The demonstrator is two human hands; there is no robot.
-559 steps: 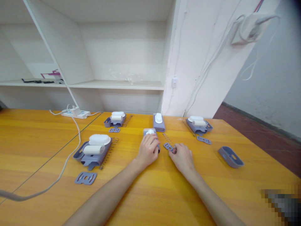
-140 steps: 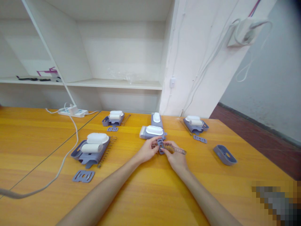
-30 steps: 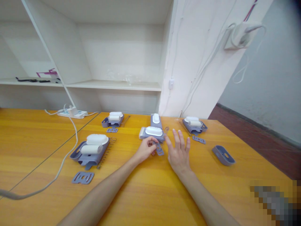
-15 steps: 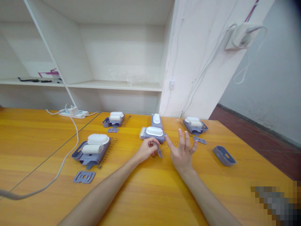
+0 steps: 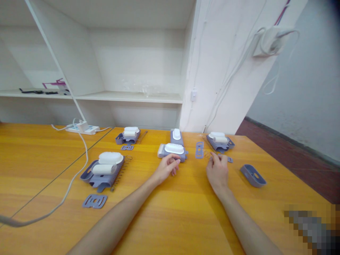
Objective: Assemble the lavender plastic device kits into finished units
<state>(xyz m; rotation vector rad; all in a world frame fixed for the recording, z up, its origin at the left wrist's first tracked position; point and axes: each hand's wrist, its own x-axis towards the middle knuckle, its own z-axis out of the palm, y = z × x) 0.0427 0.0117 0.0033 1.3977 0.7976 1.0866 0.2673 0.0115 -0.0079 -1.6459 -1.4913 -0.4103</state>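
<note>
My left hand (image 5: 166, 168) is empty, its fingers loosely bent and apart, at the near edge of a grey-purple case (image 5: 182, 156) with a white bristle brush (image 5: 174, 148) on top. To its right, my right hand (image 5: 218, 174) is closed, fingertips together at a thin wire spring (image 5: 207, 154). The pinch itself is partly hidden by the hand. Left of the spring lies a flat slotted purple plate (image 5: 199, 150). Behind the nearer case stands a second case with a white brush (image 5: 176, 134).
Similar part sets, with a white roller (image 5: 104, 169), a spring (image 5: 120, 173) and a slotted plate (image 5: 95, 201), lie left, back left and back right. A purple oval tray (image 5: 253, 176) sits far right. A power strip (image 5: 85, 129) and cable cross the left side.
The slotted plate has left my left hand and now lies farther right on the table. My right hand has moved right and closed from spread fingers. The spring has shifted right.
</note>
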